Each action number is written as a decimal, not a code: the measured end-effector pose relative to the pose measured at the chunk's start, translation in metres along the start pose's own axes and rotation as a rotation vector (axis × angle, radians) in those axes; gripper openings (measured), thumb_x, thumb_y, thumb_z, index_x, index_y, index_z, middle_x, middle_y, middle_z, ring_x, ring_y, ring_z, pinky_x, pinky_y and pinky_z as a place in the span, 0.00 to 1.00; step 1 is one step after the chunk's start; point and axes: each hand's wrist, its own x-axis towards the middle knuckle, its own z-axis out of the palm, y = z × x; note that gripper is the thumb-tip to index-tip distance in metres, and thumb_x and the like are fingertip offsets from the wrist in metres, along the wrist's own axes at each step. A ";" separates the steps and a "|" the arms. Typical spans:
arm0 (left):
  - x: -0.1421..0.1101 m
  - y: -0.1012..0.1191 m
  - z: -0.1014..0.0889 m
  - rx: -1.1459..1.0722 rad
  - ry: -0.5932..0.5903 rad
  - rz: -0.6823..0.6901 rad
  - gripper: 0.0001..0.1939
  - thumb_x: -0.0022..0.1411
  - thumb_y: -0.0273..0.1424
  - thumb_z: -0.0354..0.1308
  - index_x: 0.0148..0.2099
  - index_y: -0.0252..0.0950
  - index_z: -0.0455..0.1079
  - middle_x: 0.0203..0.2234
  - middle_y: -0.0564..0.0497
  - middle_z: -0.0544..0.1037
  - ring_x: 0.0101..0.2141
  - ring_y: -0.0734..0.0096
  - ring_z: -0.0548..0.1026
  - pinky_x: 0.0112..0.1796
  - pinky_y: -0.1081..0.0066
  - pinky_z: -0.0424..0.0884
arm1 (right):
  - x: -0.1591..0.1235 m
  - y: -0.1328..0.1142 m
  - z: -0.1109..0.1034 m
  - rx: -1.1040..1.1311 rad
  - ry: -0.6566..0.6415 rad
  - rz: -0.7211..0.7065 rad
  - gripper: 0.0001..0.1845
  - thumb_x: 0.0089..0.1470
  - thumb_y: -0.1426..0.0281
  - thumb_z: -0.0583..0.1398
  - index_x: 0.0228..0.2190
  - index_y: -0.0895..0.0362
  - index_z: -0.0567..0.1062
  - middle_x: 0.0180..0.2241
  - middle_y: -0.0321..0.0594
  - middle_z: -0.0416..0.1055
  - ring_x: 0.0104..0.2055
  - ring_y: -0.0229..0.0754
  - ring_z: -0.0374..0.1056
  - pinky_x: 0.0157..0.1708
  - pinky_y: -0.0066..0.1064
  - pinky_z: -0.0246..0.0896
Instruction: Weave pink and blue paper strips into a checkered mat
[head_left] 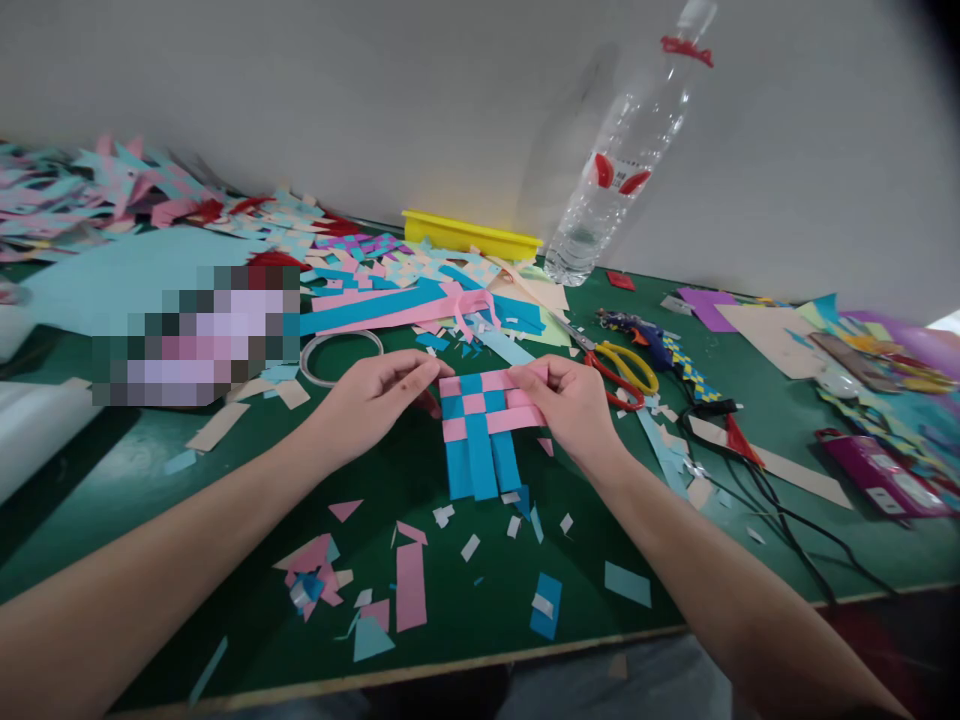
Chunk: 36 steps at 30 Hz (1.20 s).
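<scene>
A small woven mat of pink and blue paper strips lies on the green table in front of me, its blue strips hanging loose toward me. My left hand pinches the mat's upper left edge, fingers closed on a pink strip. My right hand grips the upper right edge, fingers curled over the pink strip ends. Both forearms reach in from the near edge.
Red-and-yellow scissors lie just right of my right hand. A clear plastic bottle and a yellow tray stand at the back. A tape ring, loose strips, paper scraps, a glue gun with black cord surround the mat.
</scene>
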 end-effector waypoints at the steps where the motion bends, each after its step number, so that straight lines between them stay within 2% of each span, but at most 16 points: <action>1: 0.000 0.000 0.000 -0.004 -0.001 0.005 0.22 0.68 0.50 0.48 0.45 0.40 0.76 0.33 0.50 0.81 0.34 0.65 0.79 0.38 0.69 0.76 | 0.000 0.000 0.000 0.001 -0.001 -0.002 0.19 0.50 0.53 0.65 0.27 0.56 0.76 0.20 0.35 0.71 0.19 0.34 0.61 0.17 0.27 0.53; 5: 0.001 0.002 0.000 -0.068 -0.033 -0.013 0.18 0.62 0.49 0.59 0.44 0.41 0.75 0.36 0.50 0.82 0.34 0.65 0.80 0.37 0.68 0.78 | 0.000 0.000 0.001 -0.007 0.004 -0.018 0.19 0.51 0.53 0.65 0.27 0.57 0.77 0.21 0.36 0.71 0.21 0.35 0.62 0.19 0.26 0.54; 8: 0.002 0.003 0.001 -0.126 -0.064 -0.048 0.18 0.59 0.47 0.62 0.44 0.41 0.75 0.34 0.51 0.82 0.33 0.65 0.80 0.36 0.67 0.79 | 0.000 0.000 0.001 -0.004 -0.012 -0.005 0.18 0.51 0.53 0.65 0.27 0.57 0.77 0.22 0.36 0.71 0.21 0.35 0.62 0.19 0.27 0.54; 16: 0.005 -0.001 -0.001 -0.126 -0.042 -0.056 0.15 0.59 0.44 0.64 0.42 0.40 0.76 0.33 0.51 0.82 0.32 0.67 0.80 0.38 0.67 0.79 | 0.001 -0.004 0.000 -0.094 -0.092 0.010 0.21 0.53 0.52 0.63 0.24 0.57 0.75 0.22 0.35 0.67 0.22 0.34 0.60 0.20 0.26 0.53; 20: 0.004 -0.003 -0.002 -0.133 -0.051 -0.035 0.14 0.60 0.43 0.64 0.42 0.40 0.76 0.33 0.51 0.82 0.31 0.69 0.79 0.37 0.69 0.78 | 0.000 -0.007 0.001 -0.120 -0.136 0.020 0.20 0.52 0.52 0.63 0.25 0.57 0.77 0.22 0.36 0.69 0.21 0.34 0.60 0.19 0.26 0.52; 28: 0.005 -0.001 -0.001 -0.094 -0.051 -0.035 0.15 0.60 0.44 0.63 0.41 0.39 0.77 0.31 0.50 0.82 0.30 0.68 0.79 0.39 0.66 0.78 | 0.000 -0.007 0.001 -0.128 -0.106 0.006 0.20 0.50 0.52 0.65 0.26 0.57 0.78 0.22 0.36 0.71 0.21 0.34 0.62 0.19 0.27 0.53; 30: 0.005 -0.001 -0.001 -0.068 -0.047 -0.040 0.17 0.59 0.46 0.62 0.43 0.39 0.76 0.32 0.50 0.82 0.32 0.65 0.80 0.40 0.65 0.78 | 0.000 -0.008 0.001 -0.131 -0.103 0.007 0.20 0.51 0.51 0.64 0.27 0.57 0.78 0.21 0.37 0.71 0.22 0.35 0.63 0.19 0.27 0.54; 34: 0.003 0.001 0.000 -0.018 -0.010 -0.006 0.27 0.60 0.49 0.60 0.57 0.41 0.68 0.41 0.47 0.81 0.41 0.59 0.79 0.42 0.63 0.77 | -0.001 -0.009 0.001 -0.139 -0.106 0.001 0.19 0.52 0.52 0.64 0.27 0.57 0.78 0.24 0.38 0.73 0.24 0.37 0.66 0.21 0.28 0.56; 36: 0.001 0.002 0.003 0.001 -0.024 0.026 0.28 0.61 0.50 0.58 0.59 0.41 0.67 0.43 0.46 0.81 0.42 0.59 0.79 0.41 0.64 0.76 | -0.002 -0.009 0.002 -0.139 -0.124 -0.019 0.19 0.53 0.53 0.64 0.27 0.57 0.78 0.25 0.38 0.73 0.26 0.37 0.66 0.24 0.28 0.58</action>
